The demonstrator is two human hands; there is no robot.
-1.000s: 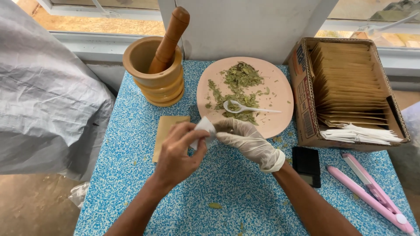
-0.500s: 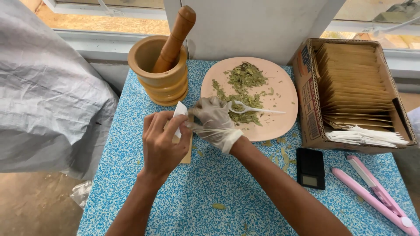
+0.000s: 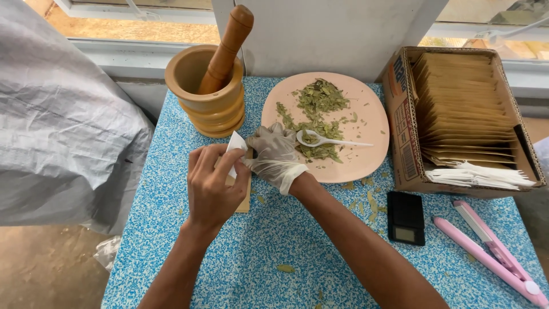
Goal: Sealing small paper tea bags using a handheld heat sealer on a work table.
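Both hands meet near the tabletop's middle, my bare left hand (image 3: 213, 186) and gloved right hand (image 3: 275, 155) pinching a small white sachet (image 3: 234, 153) just beside the pink plate (image 3: 366, 123) of dried leaves (image 3: 317, 117), where I judge holding its mouth open and steady matters most.
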